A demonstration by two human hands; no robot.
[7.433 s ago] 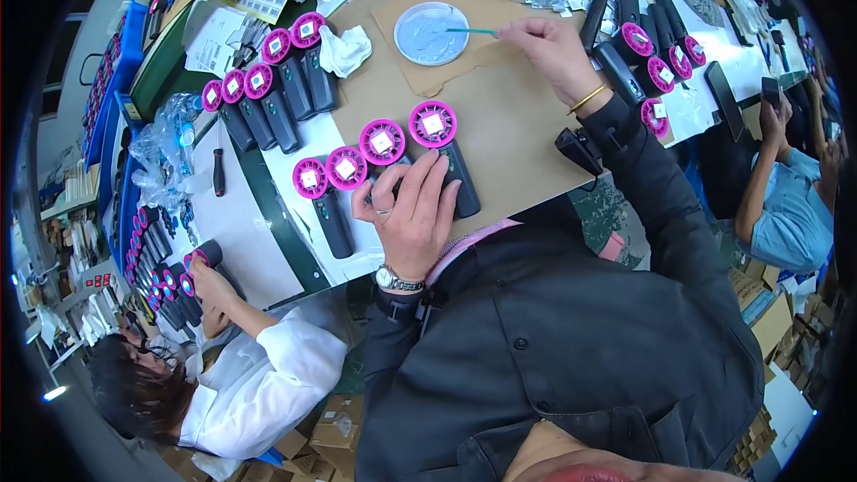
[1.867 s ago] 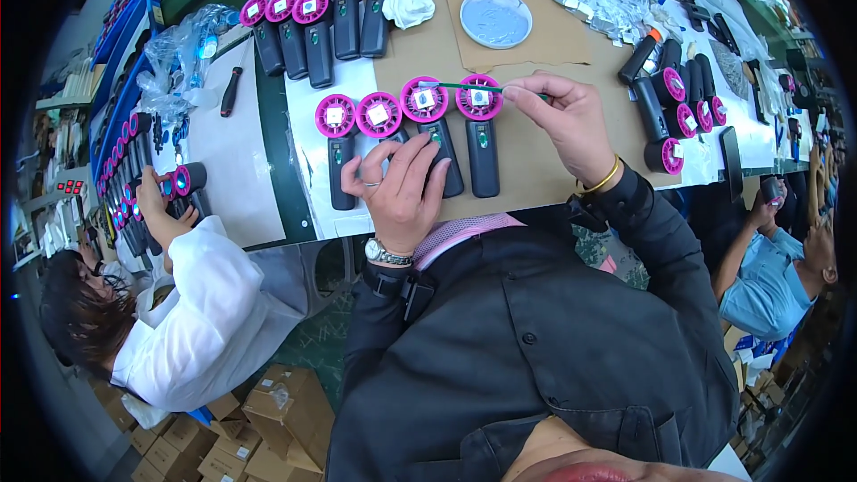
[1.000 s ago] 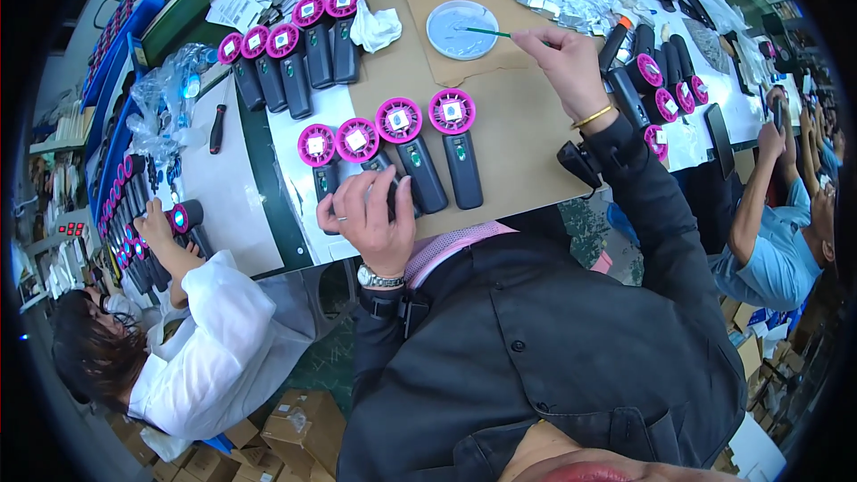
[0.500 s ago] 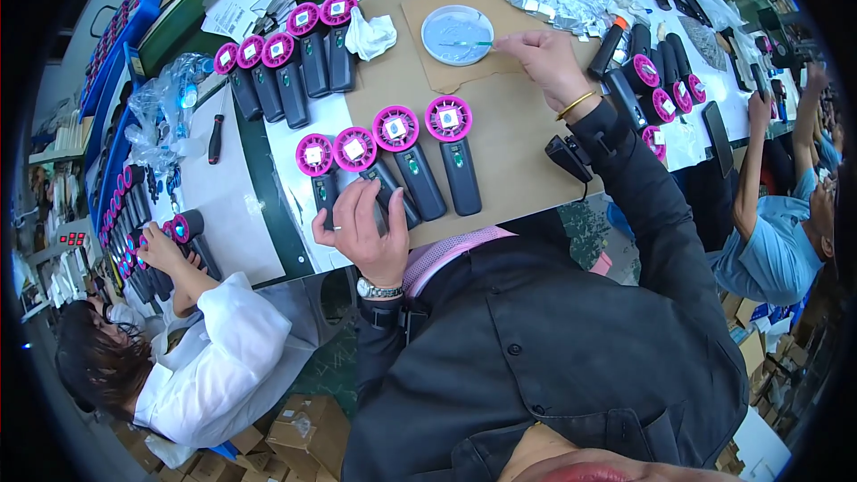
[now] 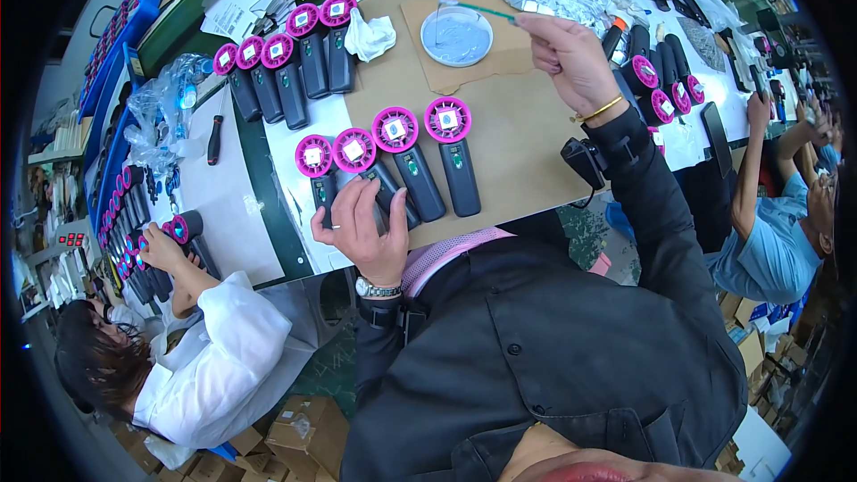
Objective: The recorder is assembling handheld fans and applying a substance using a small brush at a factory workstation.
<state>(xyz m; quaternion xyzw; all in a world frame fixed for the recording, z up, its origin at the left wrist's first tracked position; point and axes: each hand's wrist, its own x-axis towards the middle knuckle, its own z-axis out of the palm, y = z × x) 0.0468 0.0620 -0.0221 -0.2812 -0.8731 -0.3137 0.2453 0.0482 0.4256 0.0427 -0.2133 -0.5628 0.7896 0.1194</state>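
Observation:
My right hand (image 5: 576,62) pinches the end of a thin green stick (image 5: 482,9), raised above a round dish of pale grey paste (image 5: 460,34). From the stick's pale tip a thin grey strand hangs down to the dish. On the table's near side several black handheld fans with magenta heads lie in a row, a white square at each hub; one is the rightmost fan (image 5: 455,156). My left hand (image 5: 368,230) rests with fingers spread over the handles of the two leftmost, touching the second fan (image 5: 354,150). Small green boards show in the handles.
More magenta-headed fans (image 5: 290,80) lie at the back left beside a crumpled white tissue (image 5: 370,36). Another group of fans (image 5: 662,105) is at the right. A screwdriver (image 5: 215,138) lies left. Co-workers sit at both sides; one wears a white sleeve (image 5: 241,317).
My right hand has lifted and moved right with the green stick, whose tip has risen from the dish, drawing up a strand. My left hand has stayed in place.

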